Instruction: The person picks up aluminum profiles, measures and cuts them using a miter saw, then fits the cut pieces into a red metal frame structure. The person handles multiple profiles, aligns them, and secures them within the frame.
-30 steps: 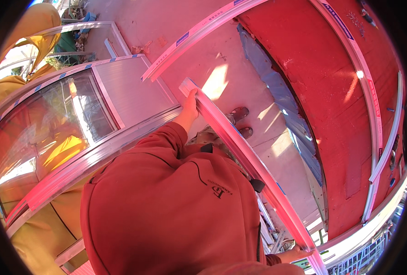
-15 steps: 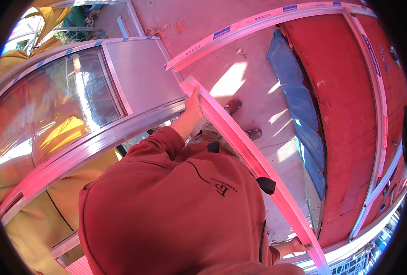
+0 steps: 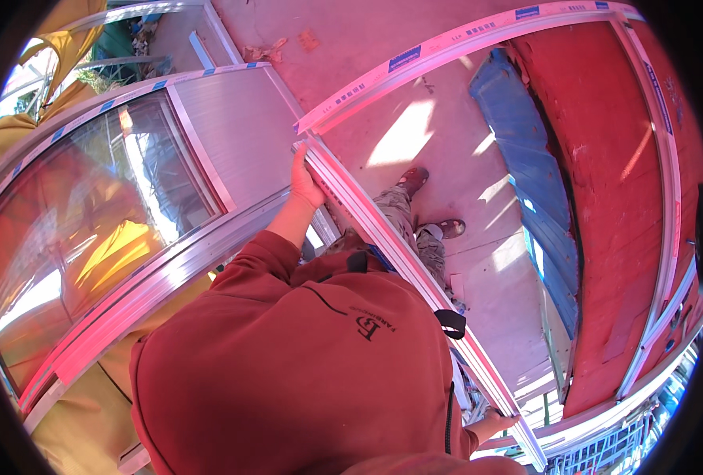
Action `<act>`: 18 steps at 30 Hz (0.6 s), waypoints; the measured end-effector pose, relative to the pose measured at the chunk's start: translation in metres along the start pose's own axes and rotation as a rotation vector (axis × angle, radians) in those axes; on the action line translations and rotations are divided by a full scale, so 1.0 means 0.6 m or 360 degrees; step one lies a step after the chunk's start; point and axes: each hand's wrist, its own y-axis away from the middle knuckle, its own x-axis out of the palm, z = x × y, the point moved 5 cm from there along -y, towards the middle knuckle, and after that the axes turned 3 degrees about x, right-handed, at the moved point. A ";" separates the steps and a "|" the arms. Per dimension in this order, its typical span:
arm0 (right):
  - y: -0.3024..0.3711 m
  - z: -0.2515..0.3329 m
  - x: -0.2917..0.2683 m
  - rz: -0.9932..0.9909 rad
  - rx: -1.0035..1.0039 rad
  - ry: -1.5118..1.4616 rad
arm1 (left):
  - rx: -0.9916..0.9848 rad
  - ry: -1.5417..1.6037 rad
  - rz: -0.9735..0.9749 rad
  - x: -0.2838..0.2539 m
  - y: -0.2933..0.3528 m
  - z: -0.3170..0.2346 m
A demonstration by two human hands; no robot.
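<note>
A long, straight metal profile [image 3: 391,240] slants across in front of my body, its ribbed, grooved side facing up. Close to its upper end my left hand [image 3: 307,182] is closed round it, thumb along the edge. My right hand [image 3: 492,424] grips the same bar near its lower right end; some of its fingers are hidden beneath. The bar's top end lies next to the corner of a taped metal frame [image 3: 343,101]; whether they touch I cannot tell.
To the left stands a framed glass panel [image 3: 66,206] beside a grey panel [image 3: 229,131]. On the right are a large red sheet [image 3: 596,158] and a crumpled blue sheet [image 3: 525,174]. Sunlit patches mark the concrete floor [image 3: 478,261]; a wire rack [image 3: 604,451] sits lower right.
The profile has been turned about its length: its wide channel side faced up before, its ribbed side does now. Its upper end has shifted slightly left. Both hands keep hold.
</note>
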 end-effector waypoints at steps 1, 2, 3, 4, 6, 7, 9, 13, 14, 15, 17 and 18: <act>-0.019 -0.009 -0.023 0.0114 -0.0052 0.0105 | 0.0025 0.0020 -0.0018 -0.001 0.009 -0.006; -0.057 -0.001 -0.044 0.0237 -0.0067 0.0216 | 0.0040 0.0057 -0.0054 -0.014 0.013 -0.010; -0.019 -0.034 -0.030 0.0199 -0.0073 0.0253 | 0.0081 0.0029 -0.0026 -0.002 0.014 -0.012; 0.089 -0.061 0.003 0.0111 -0.0056 0.0251 | 0.0085 -0.0064 -0.0037 0.020 0.005 -0.014; 0.154 -0.069 0.020 -0.0027 0.0001 0.0224 | 0.0062 -0.0132 -0.0119 0.020 -0.021 -0.013; 0.147 -0.076 0.021 -0.0053 0.0107 0.0076 | 0.0071 -0.0066 -0.0072 -0.015 -0.051 -0.011; 0.195 -0.073 0.088 -0.0137 0.0491 -0.0580 | 0.0053 -0.0063 0.0169 -0.011 -0.060 -0.022; 0.140 -0.122 0.073 -0.0292 0.0415 -0.0824 | 0.0187 -0.0248 0.0209 -0.029 -0.086 -0.067; 0.161 -0.124 0.082 -0.0348 0.0468 -0.0888 | 0.0130 -0.0255 0.0209 -0.010 -0.081 -0.058; 0.168 -0.111 0.107 -0.0355 0.0520 -0.0911 | 0.0101 -0.0230 0.0165 -0.006 -0.073 -0.061; 0.141 -0.165 0.082 -0.0271 0.0511 -0.1047 | 0.0113 -0.0232 0.0170 -0.006 -0.096 -0.055; 0.156 -0.170 0.084 -0.0384 0.0480 -0.1002 | 0.0102 -0.0252 0.0187 0.002 -0.097 -0.053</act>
